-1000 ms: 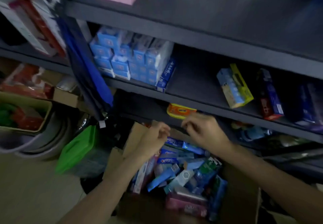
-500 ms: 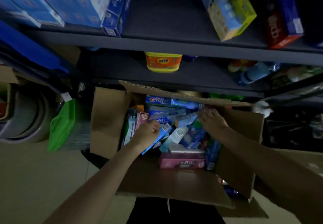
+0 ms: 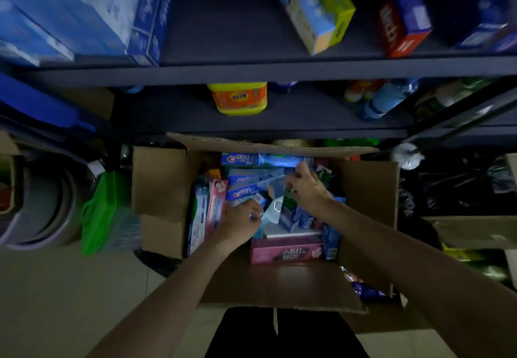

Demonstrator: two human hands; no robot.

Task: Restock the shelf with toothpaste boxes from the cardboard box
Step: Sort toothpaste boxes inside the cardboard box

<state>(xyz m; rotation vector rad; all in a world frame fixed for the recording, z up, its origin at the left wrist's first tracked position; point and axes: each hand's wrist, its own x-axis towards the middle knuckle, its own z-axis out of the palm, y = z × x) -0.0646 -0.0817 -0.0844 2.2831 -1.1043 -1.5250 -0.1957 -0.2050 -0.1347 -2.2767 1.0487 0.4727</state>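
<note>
Inside the cardboard box (image 3: 162, 184), our left hand (image 3: 237, 224) and right hand (image 3: 306, 187) each pinch toothpaste boxes (image 3: 246, 191).

A dark shelf (image 3: 279, 71) carried blue boxes (image 3: 84, 13) at its left end and a blue-and-yellow box (image 3: 313, 8) and a red-and-blue box (image 3: 402, 19) further right. On the board below (image 3: 173, 117) stood a yellow tub (image 3: 237, 99). The cardboard box (image 3: 162, 184) sat on the floor (image 3: 70, 301).

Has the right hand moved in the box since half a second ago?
Yes. The right hand has reached further toward the cardboard box's far flap, its fingers now at the blue toothpaste boxes there.
</note>
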